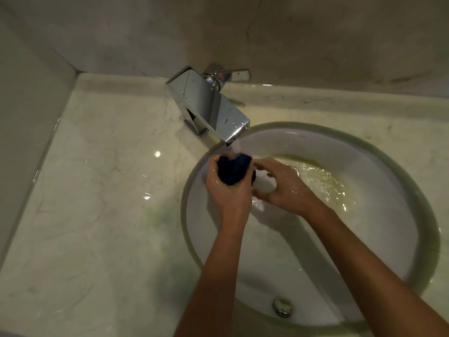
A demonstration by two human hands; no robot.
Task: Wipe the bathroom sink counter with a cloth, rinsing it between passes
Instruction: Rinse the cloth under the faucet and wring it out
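A dark blue cloth [233, 169] is bunched up under the chrome faucet's spout [213, 110], where water runs down onto it. My left hand [224, 188] grips the cloth from the left. My right hand [279, 184] holds its right side, fingers curled against it. Both hands are wet and sit over the upper left part of the round white sink basin [379, 181]. Water pools and ripples in the basin to the right of my hands. The pale marble counter [102, 190] spreads out to the left of the sink.
The faucet's lever handle [233, 75] points right near the back wall. A metal drain stopper [282, 305] sits low in the basin. Walls close off the counter at the back and left.
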